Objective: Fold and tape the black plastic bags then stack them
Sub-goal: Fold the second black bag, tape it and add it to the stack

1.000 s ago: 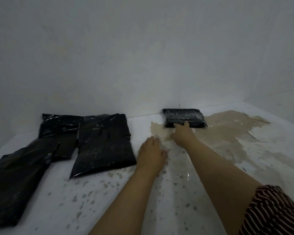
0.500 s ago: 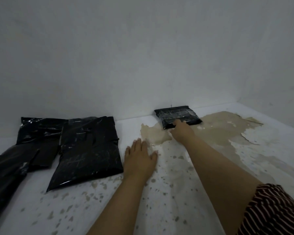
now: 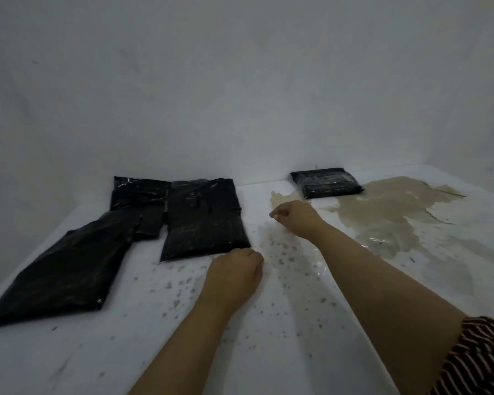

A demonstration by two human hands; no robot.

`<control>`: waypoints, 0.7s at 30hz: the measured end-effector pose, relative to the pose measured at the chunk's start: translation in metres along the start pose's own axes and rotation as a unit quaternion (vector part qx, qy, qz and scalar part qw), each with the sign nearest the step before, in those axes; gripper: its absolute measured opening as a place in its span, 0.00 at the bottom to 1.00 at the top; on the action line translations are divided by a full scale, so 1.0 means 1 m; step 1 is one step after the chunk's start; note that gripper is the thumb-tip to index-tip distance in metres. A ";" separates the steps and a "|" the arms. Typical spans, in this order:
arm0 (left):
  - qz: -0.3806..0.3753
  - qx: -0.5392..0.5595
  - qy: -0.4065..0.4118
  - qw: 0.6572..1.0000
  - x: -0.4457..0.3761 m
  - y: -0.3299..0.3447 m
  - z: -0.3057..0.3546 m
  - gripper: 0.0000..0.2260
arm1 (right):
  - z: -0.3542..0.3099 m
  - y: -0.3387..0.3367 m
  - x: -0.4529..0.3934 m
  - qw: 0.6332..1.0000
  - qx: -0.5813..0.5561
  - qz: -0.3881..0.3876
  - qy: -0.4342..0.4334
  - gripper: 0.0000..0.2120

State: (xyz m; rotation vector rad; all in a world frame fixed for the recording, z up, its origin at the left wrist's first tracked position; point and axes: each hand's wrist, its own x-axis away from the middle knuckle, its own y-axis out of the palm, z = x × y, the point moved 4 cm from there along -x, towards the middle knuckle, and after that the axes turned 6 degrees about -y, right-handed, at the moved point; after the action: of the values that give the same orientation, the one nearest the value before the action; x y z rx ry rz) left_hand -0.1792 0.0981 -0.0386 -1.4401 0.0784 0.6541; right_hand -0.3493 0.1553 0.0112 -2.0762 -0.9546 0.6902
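A small folded, taped black bag (image 3: 325,182) lies at the back by the wall. My right hand (image 3: 294,219) hovers a little in front and to the left of it, fingers curled, holding nothing. Three unfolded black bags lie on the left: a middle bag (image 3: 203,220), a rear bag (image 3: 139,195) partly under it, and a long bag (image 3: 60,269) nearest the left edge. My left hand (image 3: 234,273) sits just at the middle bag's near right corner with curled fingers. No grip on the bag shows.
The white surface (image 3: 268,337) is speckled, and a large brownish peeled patch (image 3: 397,215) spreads at the right. A plain wall (image 3: 240,95) closes the back and right side. My striped sleeve (image 3: 479,357) shows at bottom right.
My right hand left the folded bag and drew back to the left. My left hand lifted from lying flat, curled its fingers and moved to the middle bag's corner. The view shifted right.
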 end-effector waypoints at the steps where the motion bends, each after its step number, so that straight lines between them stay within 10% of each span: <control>1: 0.020 -0.003 -0.004 1.000 0.011 -0.009 -0.010 0.17 | -0.009 0.008 0.002 1.000 -0.011 0.003 -0.003 0.14; 5: 0.100 0.020 -0.095 0.990 0.042 -0.035 -0.071 0.08 | -0.037 0.041 0.005 0.997 -0.070 0.027 0.011 0.16; 11: 0.040 0.094 -0.304 0.947 0.067 -0.027 -0.133 0.29 | -0.056 0.081 -0.009 0.993 -0.082 0.029 0.083 0.28; 16: 0.019 0.063 -0.297 0.953 0.058 -0.019 -0.135 0.28 | -0.066 0.091 -0.025 0.987 -0.095 0.032 0.126 0.28; 21: 0.066 0.072 -0.303 0.948 0.055 -0.020 -0.139 0.23 | -0.066 0.085 -0.029 0.898 -0.385 0.040 0.210 0.21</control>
State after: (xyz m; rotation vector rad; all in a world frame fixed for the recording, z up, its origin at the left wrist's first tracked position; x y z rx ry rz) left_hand -0.0786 -0.0110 -0.0672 -1.0476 -0.2569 1.1540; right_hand -0.2850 0.0680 -0.0136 -2.7972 -0.9766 -0.1693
